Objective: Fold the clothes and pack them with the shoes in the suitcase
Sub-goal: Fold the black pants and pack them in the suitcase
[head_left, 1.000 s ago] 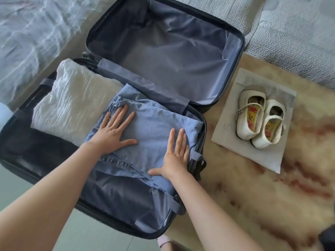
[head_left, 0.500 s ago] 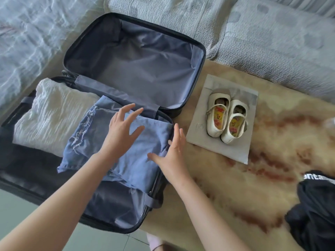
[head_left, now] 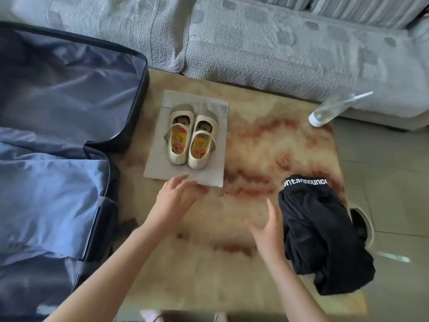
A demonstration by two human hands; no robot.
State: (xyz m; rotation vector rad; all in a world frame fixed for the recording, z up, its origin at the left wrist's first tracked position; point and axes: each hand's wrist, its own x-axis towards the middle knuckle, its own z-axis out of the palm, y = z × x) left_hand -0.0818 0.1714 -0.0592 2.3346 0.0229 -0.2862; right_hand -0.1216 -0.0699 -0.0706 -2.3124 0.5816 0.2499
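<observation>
While right grip hovers, black garment lies beside.

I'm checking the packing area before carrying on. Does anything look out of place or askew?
The black garment lies crumpled, not folded, on the rug at right. A clear bottle at the far corner looks tipped over, though blur leaves that unsure.

Both bare forearms stretched forward from lower edge, sleeves not seen. Left hand held palm down, fingers spread and relaxed, empty. Right hand turned edge-on, thumb out to left, fingers straight, empty. Hands kept apart.
</observation>
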